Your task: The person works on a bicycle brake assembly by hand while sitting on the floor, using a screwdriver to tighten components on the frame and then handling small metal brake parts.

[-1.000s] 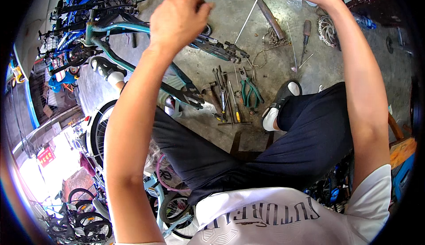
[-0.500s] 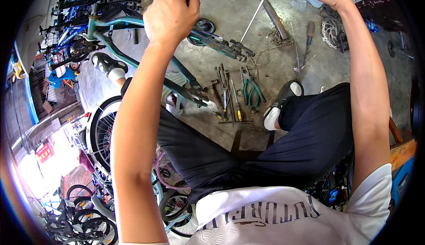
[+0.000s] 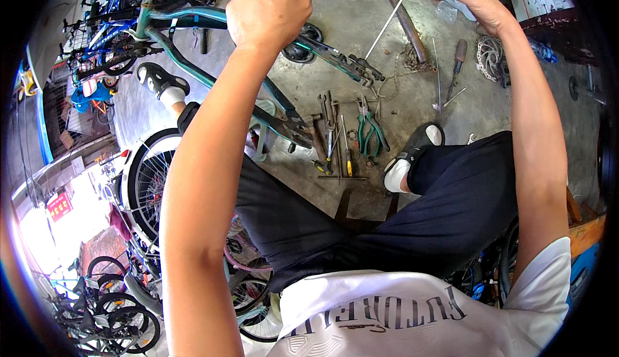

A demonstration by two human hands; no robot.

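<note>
My left hand [image 3: 269, 12] is closed over the green bicycle frame [image 3: 187, 70], whose tubes run out on both sides of the fist. Its fingertips are hidden behind the back of the hand. At the top right, my right hand [image 3: 477, 1] has its fingers on the end of a T-handle hex key [image 3: 387, 25] with a black and yellow grip. The key's long thin shaft slants down left, its tip at the frame's narrow rear end. Whether the tip sits in a bolt is too small to tell.
A claw hammer [image 3: 403, 18], a screwdriver [image 3: 458, 59] and a brake disc [image 3: 491, 57] lie on the concrete floor. Green-handled pliers [image 3: 371, 128] rest among wrenches and screwdrivers between my feet. Parked bicycles [image 3: 119, 312] stand at the left, a white-rimmed wheel [image 3: 151, 189] beside my leg.
Both hands, the frame and the hex key sit slightly further right in the picture, as does the floor behind them. The right hand's fingers look a little more spread on the handle.
</note>
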